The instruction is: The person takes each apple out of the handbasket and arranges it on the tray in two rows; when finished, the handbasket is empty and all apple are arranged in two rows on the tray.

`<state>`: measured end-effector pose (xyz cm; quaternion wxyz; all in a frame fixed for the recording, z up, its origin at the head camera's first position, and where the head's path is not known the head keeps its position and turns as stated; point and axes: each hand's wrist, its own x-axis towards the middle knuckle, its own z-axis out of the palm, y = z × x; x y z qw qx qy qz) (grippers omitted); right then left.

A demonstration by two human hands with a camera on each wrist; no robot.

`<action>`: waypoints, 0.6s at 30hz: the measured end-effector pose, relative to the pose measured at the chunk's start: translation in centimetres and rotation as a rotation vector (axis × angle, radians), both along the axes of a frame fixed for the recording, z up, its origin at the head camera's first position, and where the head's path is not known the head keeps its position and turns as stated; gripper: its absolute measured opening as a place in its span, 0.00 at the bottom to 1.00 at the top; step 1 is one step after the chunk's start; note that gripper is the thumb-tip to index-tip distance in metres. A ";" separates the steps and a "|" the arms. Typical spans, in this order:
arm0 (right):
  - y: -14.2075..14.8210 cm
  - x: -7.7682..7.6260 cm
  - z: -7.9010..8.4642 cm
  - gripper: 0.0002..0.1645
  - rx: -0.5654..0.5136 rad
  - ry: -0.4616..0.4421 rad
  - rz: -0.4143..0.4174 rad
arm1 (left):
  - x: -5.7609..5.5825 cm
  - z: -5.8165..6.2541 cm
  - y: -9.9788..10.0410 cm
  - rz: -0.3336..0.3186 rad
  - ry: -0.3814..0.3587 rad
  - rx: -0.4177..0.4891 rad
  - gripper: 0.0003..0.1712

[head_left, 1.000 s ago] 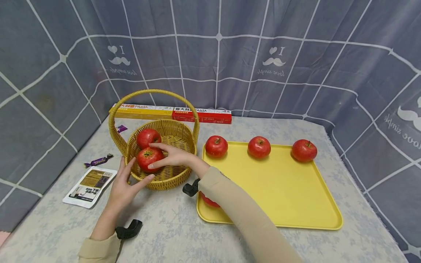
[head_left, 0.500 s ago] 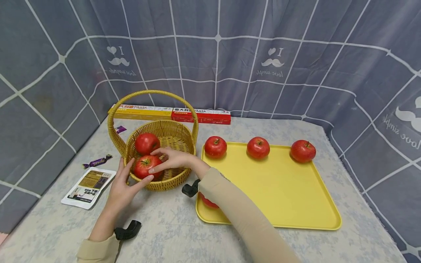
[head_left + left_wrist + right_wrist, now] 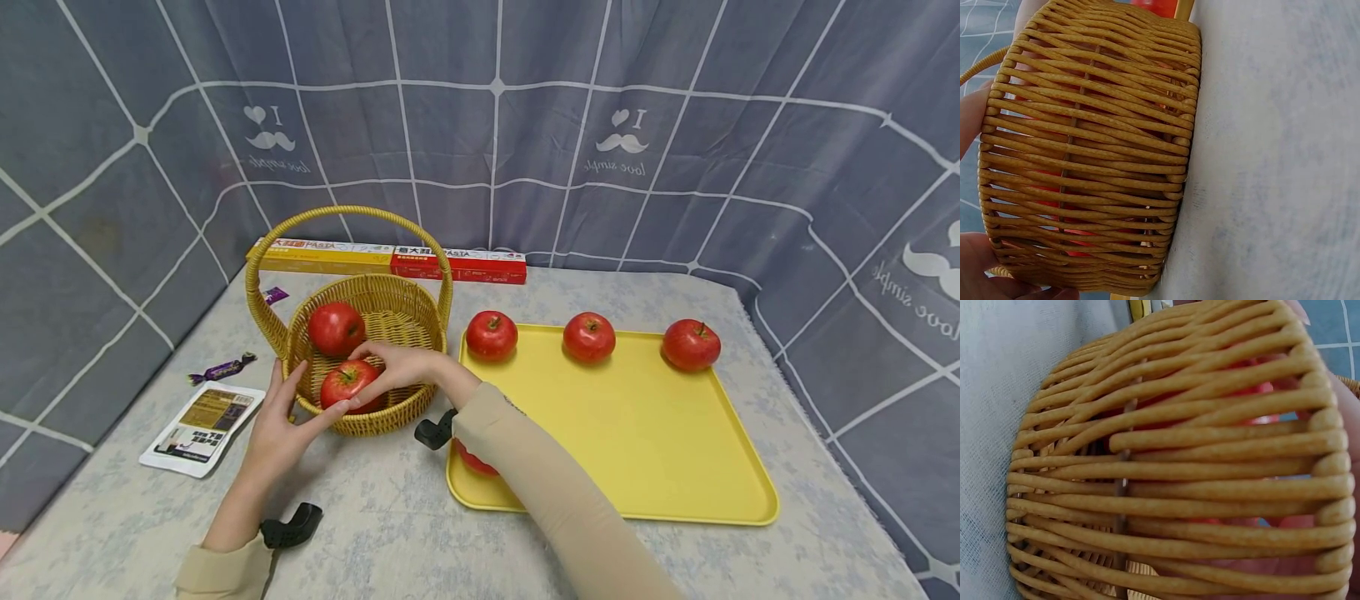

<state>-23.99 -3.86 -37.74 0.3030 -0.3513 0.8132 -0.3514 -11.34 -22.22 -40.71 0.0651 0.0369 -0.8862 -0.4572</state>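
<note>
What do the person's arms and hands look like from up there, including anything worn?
The left hand and right hand are bare. The left sleeve and right sleeve are beige. A curved black attachment juts out at the left wrist, and a similar black piece at the right.

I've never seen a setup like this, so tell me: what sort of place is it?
Probably an indoor tabletop booth, perhaps for recording: a gridded curtain hangs behind and beside the table, black wrist devices are worn, and three apples line the far edge of a tray.
</note>
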 end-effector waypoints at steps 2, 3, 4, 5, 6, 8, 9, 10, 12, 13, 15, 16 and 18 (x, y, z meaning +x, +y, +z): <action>0.0 0.0 -0.1 0.39 -0.031 -0.008 0.006 | 0.0 0.0 0.0 -0.001 0.005 0.001 0.53; -0.1 0.0 -0.1 0.40 -0.039 -0.007 0.010 | 0.0 -0.1 0.0 -0.001 0.006 0.003 0.53; -0.1 0.0 -0.1 0.41 -0.040 -0.001 0.012 | 0.0 -0.1 0.0 0.000 0.007 0.003 0.53; -0.1 0.0 0.0 0.43 -0.041 -0.001 0.014 | 0.0 -0.1 0.0 0.001 0.008 0.002 0.53; 0.0 0.0 0.1 0.44 -0.037 0.005 0.015 | -0.1 -0.1 0.0 0.002 0.010 0.002 0.53; 0.1 0.0 0.4 0.45 -0.024 0.019 0.011 | -0.1 -0.1 -0.1 0.003 0.006 0.005 0.53; 0.2 0.1 0.6 0.44 -0.016 0.024 0.006 | -0.1 -0.1 -0.1 0.004 0.003 0.005 0.54; 0.3 0.1 0.9 0.43 -0.012 0.030 0.000 | -0.1 0.0 -0.1 0.004 0.003 0.004 0.54; 0.6 0.2 1.7 0.40 -0.015 0.054 -0.020 | -0.2 0.1 -0.1 0.004 0.000 0.003 0.54; 0.8 0.2 2.1 0.39 -0.021 0.074 -0.033 | -0.2 0.1 -0.1 0.003 -0.001 0.002 0.54; 1.3 0.4 2.9 0.39 -0.037 0.127 -0.058 | -0.2 0.1 -0.1 0.001 -0.006 -0.001 0.54; 1.6 0.6 3.3 0.39 -0.048 0.158 -0.069 | -0.1 0.1 -0.1 0.001 -0.008 -0.001 0.54; 2.5 1.1 4.3 0.40 -0.069 0.212 -0.084 | 0.0 0.1 -0.1 0.001 -0.008 -0.001 0.54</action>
